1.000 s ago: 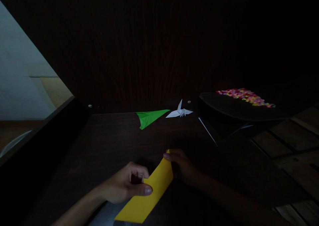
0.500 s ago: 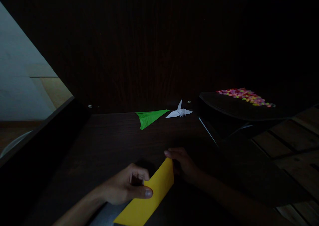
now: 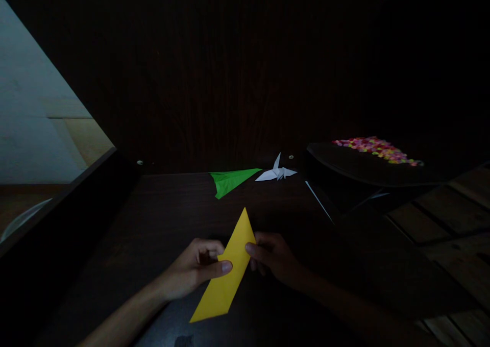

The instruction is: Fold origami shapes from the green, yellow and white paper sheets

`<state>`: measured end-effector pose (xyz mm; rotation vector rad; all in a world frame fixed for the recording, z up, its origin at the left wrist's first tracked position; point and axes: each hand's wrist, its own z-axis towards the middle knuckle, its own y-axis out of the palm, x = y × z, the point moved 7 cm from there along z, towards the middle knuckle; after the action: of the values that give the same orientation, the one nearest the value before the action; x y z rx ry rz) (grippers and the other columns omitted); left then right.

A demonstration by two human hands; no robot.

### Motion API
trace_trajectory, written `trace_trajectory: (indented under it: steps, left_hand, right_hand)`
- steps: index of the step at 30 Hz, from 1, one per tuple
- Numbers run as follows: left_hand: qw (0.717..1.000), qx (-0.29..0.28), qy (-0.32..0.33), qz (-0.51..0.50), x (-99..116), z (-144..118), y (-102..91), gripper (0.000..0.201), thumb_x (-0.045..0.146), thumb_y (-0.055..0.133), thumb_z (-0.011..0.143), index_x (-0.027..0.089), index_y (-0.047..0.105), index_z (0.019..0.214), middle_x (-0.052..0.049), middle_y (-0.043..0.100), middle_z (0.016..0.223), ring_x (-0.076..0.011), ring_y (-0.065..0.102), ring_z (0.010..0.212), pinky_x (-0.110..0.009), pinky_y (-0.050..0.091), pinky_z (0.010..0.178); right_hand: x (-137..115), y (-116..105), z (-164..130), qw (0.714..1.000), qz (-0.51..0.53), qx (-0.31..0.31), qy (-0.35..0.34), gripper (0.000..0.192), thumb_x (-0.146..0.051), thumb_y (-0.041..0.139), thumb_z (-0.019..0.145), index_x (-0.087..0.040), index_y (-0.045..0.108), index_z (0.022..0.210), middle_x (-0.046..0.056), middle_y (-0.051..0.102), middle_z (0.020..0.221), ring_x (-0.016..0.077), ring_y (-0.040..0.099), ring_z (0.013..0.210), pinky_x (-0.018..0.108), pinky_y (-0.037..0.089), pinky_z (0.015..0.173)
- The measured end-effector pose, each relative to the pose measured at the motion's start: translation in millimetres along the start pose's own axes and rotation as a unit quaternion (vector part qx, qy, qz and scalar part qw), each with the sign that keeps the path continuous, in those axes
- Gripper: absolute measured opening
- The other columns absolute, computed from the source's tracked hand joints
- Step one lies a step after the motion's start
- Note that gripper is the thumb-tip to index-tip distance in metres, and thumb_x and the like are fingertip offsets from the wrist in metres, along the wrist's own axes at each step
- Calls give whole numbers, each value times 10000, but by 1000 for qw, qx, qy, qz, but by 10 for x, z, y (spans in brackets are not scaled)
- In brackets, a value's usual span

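We have the yellow paper (image 3: 228, 271) lifted just above the dark table (image 3: 161, 214), a long folded strip running from a sharp tip at its far end down to a squared near end. Our left hand (image 3: 197, 268) holds it at the middle of its left edge, the grip pressed together with the thumb flat on top and fingers curled behind. Our right hand (image 3: 273, 257) meets it on the opposite edge, directly across, its grip also pinching the sheet between thumb and fingertips. Beyond the paper's tip, well apart from it, lies a green plane (image 3: 229, 179), and just to the right of that a white crane (image 3: 276, 172). Farther right of the crane sits a dark tray (image 3: 344, 166) carrying a heap of small coloured bits (image 3: 377, 149). By our reckoning the sheet is feather-light, thin and limp where it is not creased, so it will bend or crumple under a hard squeeze; taking it lightly at the edges near the fold line, as both hands do, looks the safest hold.
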<state>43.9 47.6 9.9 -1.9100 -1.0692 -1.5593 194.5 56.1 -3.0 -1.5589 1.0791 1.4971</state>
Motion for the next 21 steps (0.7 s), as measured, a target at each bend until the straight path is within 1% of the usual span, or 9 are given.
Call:
trace_trajectory:
  steps: [5,8,11,15,18,21]
  left_hand:
    - [1000,-17,16,-20,21,7,45,262,358,766,798,140,640,726,35,556,630,-78,444,554,-192,343,525]
    - [1000,-19,5,-19,-4,9,49,264,358,776,784,143,634,726,25,572,656,-92,481,586,-199,359,537]
    - [1000,-5,-7,6,-35,8,18,282,385,776,775,138,645,736,18,572,664,-102,495,596,-208,362,538]
    - [999,13,-8,33,-43,11,-13,338,449,734,799,133,654,711,8,572,653,-113,501,607,-218,365,546]
    - [999,17,-8,30,-22,14,-9,355,471,717,805,135,664,702,-6,602,663,-126,525,619,-227,377,555]
    - [999,36,1,25,37,15,-21,352,468,719,802,135,678,695,-11,625,666,-130,540,620,-229,387,568]
  right_hand:
    - [-16,0,-3,1000,-5,3,-9,432,-548,620,838,-179,541,627,-26,558,530,58,431,389,189,296,380]
    - [-27,-14,4,1000,-9,12,-14,420,-525,622,834,-185,522,609,-29,549,520,58,427,389,189,295,381]
    - [-19,-17,16,1000,-15,14,-11,404,-508,619,834,-188,514,611,-33,549,518,56,425,387,186,296,382]
    - [2,-10,37,1000,-15,11,-3,396,-497,636,819,-189,499,610,-38,546,514,53,420,379,182,295,376]
    - [29,17,46,1000,0,-3,10,383,-516,629,818,-182,532,657,-32,561,538,60,441,390,183,313,375]
    - [40,53,40,1000,0,-21,20,379,-526,615,826,-167,574,712,-23,578,565,66,462,405,185,333,385]
